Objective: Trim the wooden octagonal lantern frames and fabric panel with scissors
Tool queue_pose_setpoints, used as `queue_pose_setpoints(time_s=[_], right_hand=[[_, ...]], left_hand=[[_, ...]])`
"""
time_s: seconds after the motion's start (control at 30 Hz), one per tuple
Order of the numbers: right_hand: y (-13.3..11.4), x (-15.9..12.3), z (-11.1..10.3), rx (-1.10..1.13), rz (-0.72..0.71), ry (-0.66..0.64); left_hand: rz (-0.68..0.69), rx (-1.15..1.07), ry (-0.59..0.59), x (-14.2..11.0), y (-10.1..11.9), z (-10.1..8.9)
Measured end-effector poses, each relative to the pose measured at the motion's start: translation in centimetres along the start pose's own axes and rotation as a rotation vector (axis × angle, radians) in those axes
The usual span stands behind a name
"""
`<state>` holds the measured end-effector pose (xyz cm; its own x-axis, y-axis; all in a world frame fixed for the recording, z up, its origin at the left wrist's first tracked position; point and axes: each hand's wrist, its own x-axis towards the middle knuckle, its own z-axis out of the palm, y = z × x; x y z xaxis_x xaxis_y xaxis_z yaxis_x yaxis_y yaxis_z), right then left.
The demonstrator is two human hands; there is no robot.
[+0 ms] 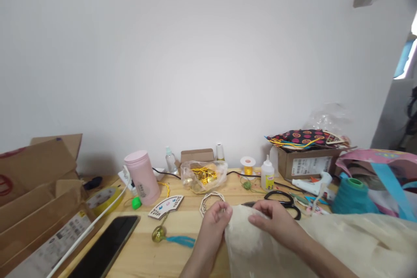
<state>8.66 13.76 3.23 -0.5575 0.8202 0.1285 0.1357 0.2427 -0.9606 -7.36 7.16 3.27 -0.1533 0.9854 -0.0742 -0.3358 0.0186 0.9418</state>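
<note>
A translucent plastic bag (243, 236) with pale, whitish contents lies between my hands at the front of the table. My left hand (213, 226) pinches the bag's upper left corner. On its upper right side, the fingers of my right hand (275, 221) are closed on the bag's edge. Just behind my left hand lies a wooden octagonal frame (208, 202). Black-handled scissors (291, 204) rest behind my right hand, partly covered. To the left are a fan-shaped wooden piece (166, 206) and a gold bell (158, 233) with a blue tassel (180, 240).
Cardboard boxes (39, 208), a phone (106, 245) and a pink cup (142, 178) stand or lie left. Behind are a bag of gold bells (203, 177) and a glue bottle (267, 173). A glue gun (314, 183), teal thread cone (353, 197) and cream cloth (365, 243) are right.
</note>
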Motion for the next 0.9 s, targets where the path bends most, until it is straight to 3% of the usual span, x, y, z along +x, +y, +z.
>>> queue_pose_setpoints(time_s=[0.27,0.9], right_hand=[[0.4,0.3,-0.3,0.293,0.113,0.002],[-0.7,-0.5,-0.5,0.488,0.213,0.038]], left_hand=[[-0.111,-0.037,0.014,-0.3,0.8,0.0],[-0.040,0.009,0.061,0.1,0.7,-0.7]])
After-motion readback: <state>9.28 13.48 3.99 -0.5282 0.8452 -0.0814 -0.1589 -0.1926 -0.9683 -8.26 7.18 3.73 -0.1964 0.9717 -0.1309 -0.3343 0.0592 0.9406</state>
